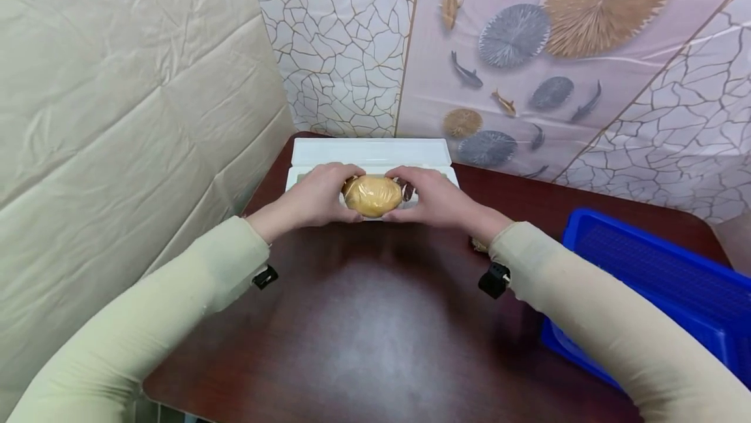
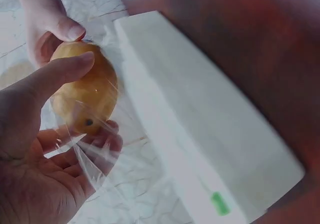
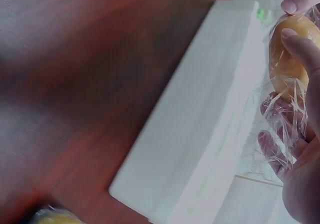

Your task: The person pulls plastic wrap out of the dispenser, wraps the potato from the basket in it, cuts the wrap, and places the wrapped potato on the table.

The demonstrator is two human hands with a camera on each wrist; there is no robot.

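Both hands hold a yellow, potato-shaped piece of produce wrapped in clear cling film. My left hand grips its left end, thumb on the near side and fingers round the far side. At the other end, my right hand grips it the same way. Loose cling film bunches over the right fingers in the right wrist view, and more film stretches by the left palm. Just below the produce stands a long white box with green marks and a raised lid, partly hidden by the hands.
A blue plastic basket sits on the table's right side. Another film-covered yellow item lies on the dark red-brown table, mostly hidden behind the right forearm in the head view. Patterned wall sheets stand behind.
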